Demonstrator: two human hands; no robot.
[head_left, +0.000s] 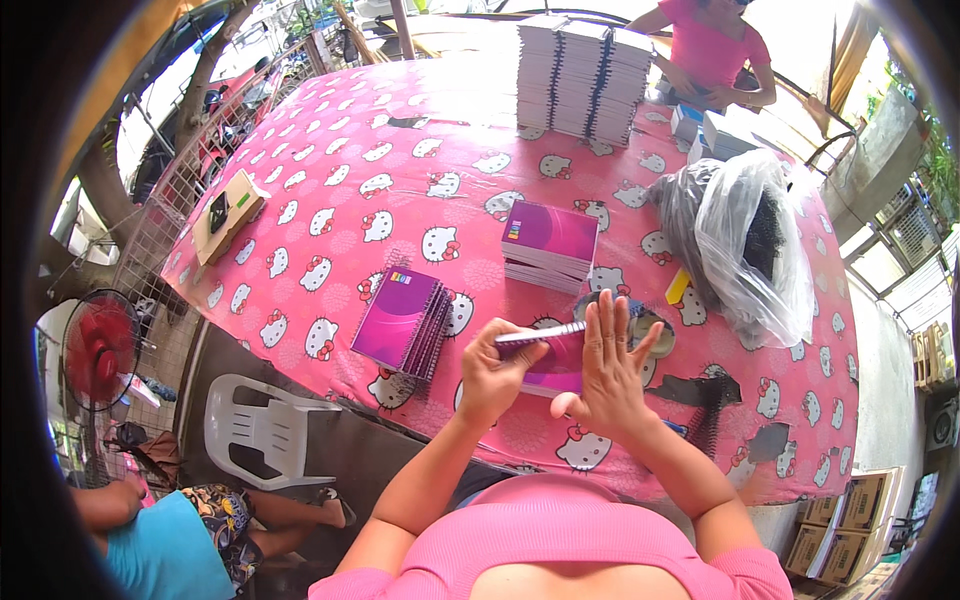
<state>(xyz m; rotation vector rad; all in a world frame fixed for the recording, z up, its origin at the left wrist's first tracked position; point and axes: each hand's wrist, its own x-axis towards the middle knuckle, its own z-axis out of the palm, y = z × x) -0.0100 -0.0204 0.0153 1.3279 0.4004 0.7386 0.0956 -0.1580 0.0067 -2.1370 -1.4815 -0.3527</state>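
Observation:
My left hand (492,378) is closed on a small spiral notebook (540,336), pinched between thumb and fingers and tilted so its white coil edge faces up. My right hand (616,372) stands upright with fingers stretched and thumb out, its palm side at the right end of that coil; I cannot tell whether it touches. Under the hands lies a purple notebook (556,382), partly covered. To the left is a stack of purple spiral notebooks (392,312). Beyond my hands sits another purple stack (550,228). A round object (660,342) shows partly behind my right hand.
A clear plastic bag (735,245) holding dark material stands at the right. Black coils (712,425) lie near the front edge. Tall bound stacks (565,85) stand at the back, near a person in pink (715,45). A white chair (262,428) and another seated person (170,550) are left.

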